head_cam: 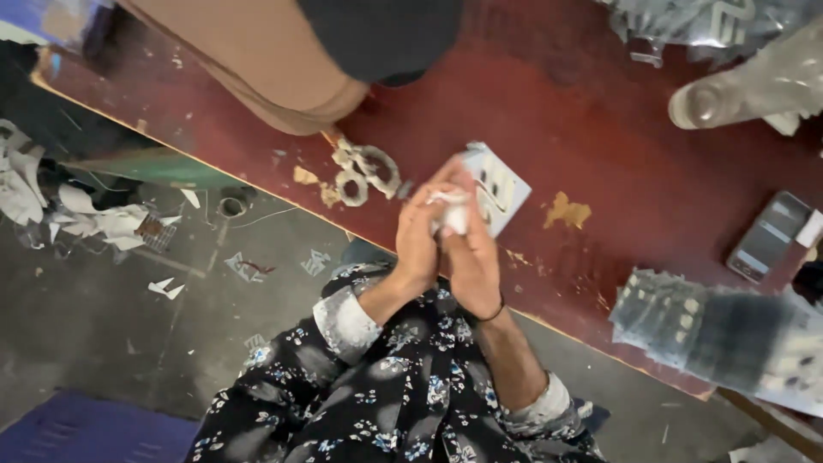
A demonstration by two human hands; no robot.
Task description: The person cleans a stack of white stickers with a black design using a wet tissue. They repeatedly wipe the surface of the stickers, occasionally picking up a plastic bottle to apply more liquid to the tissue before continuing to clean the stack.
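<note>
**Both hands on a white plate at frame centre**

Left hand and right hand are pressed together at centre frame, over the near edge of the dark red table. Fingers of both are curled in narrow around a small white piece, pinched between them. What the piece is, can't tell, too blurred.

Just behind the fingertips, touching them, is a white square switch plate, tilted, its upper right corner pointing away from the person. Dark slots show on its face. Whether a hand actually carries it or it rests on the table, can't tell.

A dark band sits on the right wrist. Sleeves are dark with a pale floral print, cuffs rolled.

Around it:
- Left of the hands, near them: cluster of pale ring-shaped parts on the table, beside chipped spots in the red finish.
- Right of the plate: another chip showing yellow.
- Right edge: a phone lying flat, screen dark.
- Lower right: fanned stack of grey carded packs, overhanging the table edge.
- Upper right: clear plastic bags and a blurred pale part.
- Top centre: another person's leg in tan cloth, resting on the table.
- Left side: grey floor with white paper scraps scattered.
</note>
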